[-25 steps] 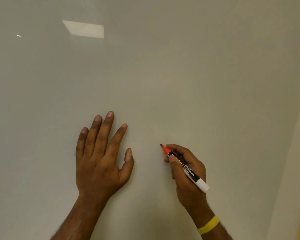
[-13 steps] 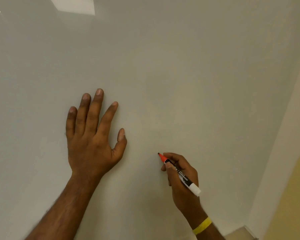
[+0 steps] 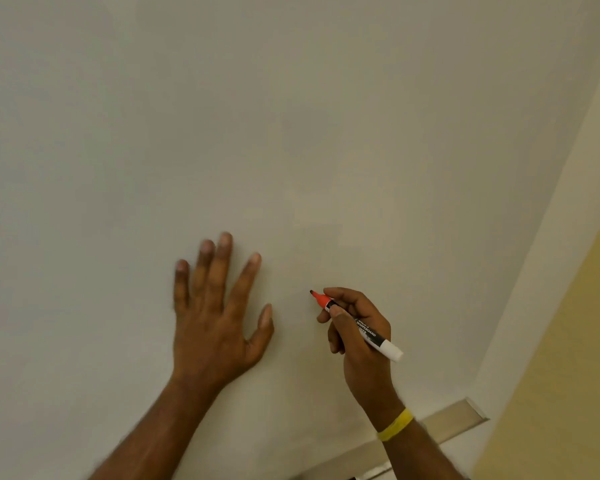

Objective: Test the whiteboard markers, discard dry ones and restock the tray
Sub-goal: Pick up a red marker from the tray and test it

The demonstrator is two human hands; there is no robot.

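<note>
A plain whiteboard (image 3: pixel 291 133) fills most of the head view, with no ink marks visible on it. My right hand (image 3: pixel 361 344) grips an uncapped whiteboard marker (image 3: pixel 371 334) with a red nose, black barrel and white end. Its dark tip points up-left and sits at or just off the board surface. My left hand (image 3: pixel 215 320) lies flat against the board with fingers spread, to the left of the marker. A yellow band circles my right wrist.
The metal marker tray (image 3: pixel 454 424) runs along the board's lower edge at bottom right. A white board frame and a yellow wall (image 3: pixel 568 341) stand to the right.
The view has tilted down and right, bringing the tray into sight. My left hand has shifted on the board and looks blurred. The right hand keeps the marker near the same spot.
</note>
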